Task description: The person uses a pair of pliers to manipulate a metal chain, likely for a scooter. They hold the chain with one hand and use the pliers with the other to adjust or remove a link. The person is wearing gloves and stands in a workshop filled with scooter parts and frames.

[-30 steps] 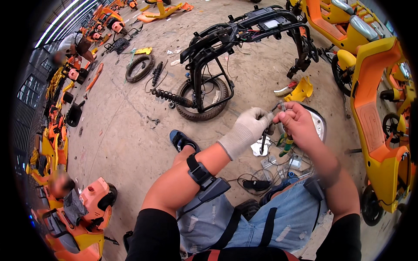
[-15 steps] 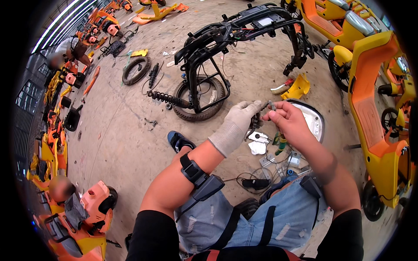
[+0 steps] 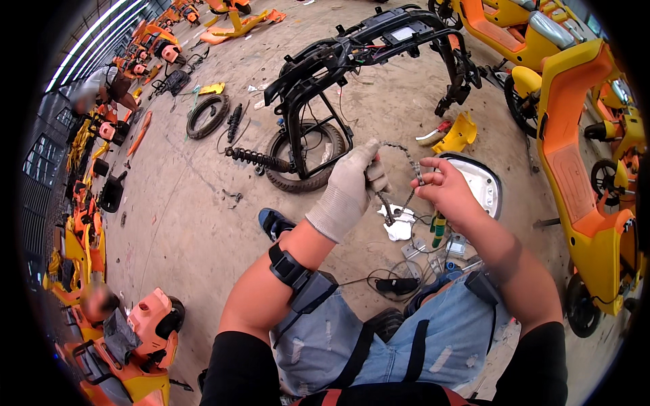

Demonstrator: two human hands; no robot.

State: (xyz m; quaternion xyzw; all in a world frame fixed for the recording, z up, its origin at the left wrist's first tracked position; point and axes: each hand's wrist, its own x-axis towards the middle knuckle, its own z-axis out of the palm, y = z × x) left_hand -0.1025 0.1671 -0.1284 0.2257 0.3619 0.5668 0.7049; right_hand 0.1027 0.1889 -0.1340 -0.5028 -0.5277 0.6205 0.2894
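A dark, linked metal chain (image 3: 408,153) hangs in a loose loop between my hands, its lower part dangling over the floor. My left hand (image 3: 353,177), in a pale knit glove, is closed around one stretch of it. With bare fingers, my right hand (image 3: 447,193) pinches the chain's other side. Below them lie white crumpled scraps (image 3: 399,229) and a green-handled tool (image 3: 439,229). Just beyond the right hand is a white, black-rimmed shell (image 3: 482,184).
Ahead stands a bare black scooter frame (image 3: 298,88) with a tyre (image 3: 338,139) and a spring shock absorber (image 3: 261,158). A yellow cover piece (image 3: 460,132) lies on the right. Yellow-orange scooters (image 3: 575,169) line the right side. A person (image 3: 105,88) bends over at far left.
My hands have drawn apart, the left one going left and nearer me. The chain, bunched between the fingers before, now spreads into an open loop.
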